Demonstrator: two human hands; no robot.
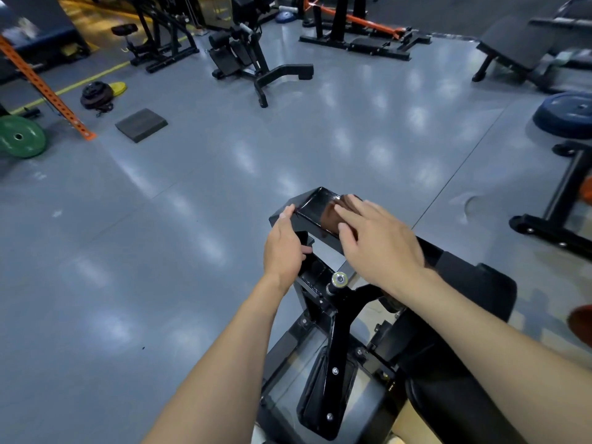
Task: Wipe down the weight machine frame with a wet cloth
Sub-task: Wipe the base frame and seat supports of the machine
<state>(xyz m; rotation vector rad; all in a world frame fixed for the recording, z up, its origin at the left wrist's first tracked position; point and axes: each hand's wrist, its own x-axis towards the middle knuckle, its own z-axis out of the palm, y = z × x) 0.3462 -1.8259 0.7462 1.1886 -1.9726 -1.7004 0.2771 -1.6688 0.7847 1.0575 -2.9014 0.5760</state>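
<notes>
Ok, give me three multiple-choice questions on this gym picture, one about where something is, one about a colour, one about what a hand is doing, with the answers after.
1. Where does the green weight plate lie?
A. on the floor at the far left
B. on the machine frame
C. under the right hand

2. What colour is the machine frame under the hands?
A. orange
B. black
C. white

3. How is the right hand placed?
A. curled into a fist in the air
B. hanging at the side
C. fingers spread flat over the frame's top bar

Answers: 1 A, the plate lies by the orange upright at the left edge. 2 B, the bar is glossy black. 3 C, its fingers lie straight on the bar, while the left hand holds the bar's left end. No cloth is visible.
</notes>
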